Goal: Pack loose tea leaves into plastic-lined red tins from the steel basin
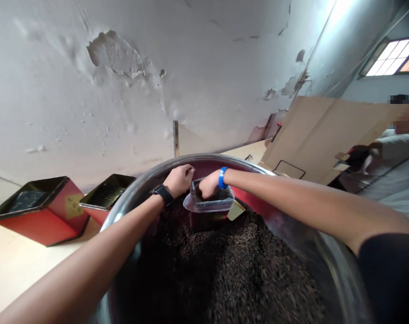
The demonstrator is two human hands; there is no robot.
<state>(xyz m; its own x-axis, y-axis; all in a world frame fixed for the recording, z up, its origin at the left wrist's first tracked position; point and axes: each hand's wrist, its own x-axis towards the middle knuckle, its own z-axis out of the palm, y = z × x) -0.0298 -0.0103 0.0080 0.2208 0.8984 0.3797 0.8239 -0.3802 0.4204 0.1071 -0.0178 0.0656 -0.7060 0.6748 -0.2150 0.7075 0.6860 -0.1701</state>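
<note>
A dark red box stands in a big round metal tub, on a heap of dark, dry, tea-like leaves. Clear plastic lining folds out over its rim. My right hand, with a blue band on the wrist, reaches down into the box mouth; its fingers look curled, and their tips are hidden. Just left of the box is my left hand, wearing a black wristband. Its fingers are bent, and I cannot make out what they grip, if anything. A yellowish panel leans behind the box's right side.
Two red boxes with dark insides, one larger and one smaller, stand on the pale table left of the tub. A peeling wall rises behind. At right are a cardboard sheet and a person in a light shirt.
</note>
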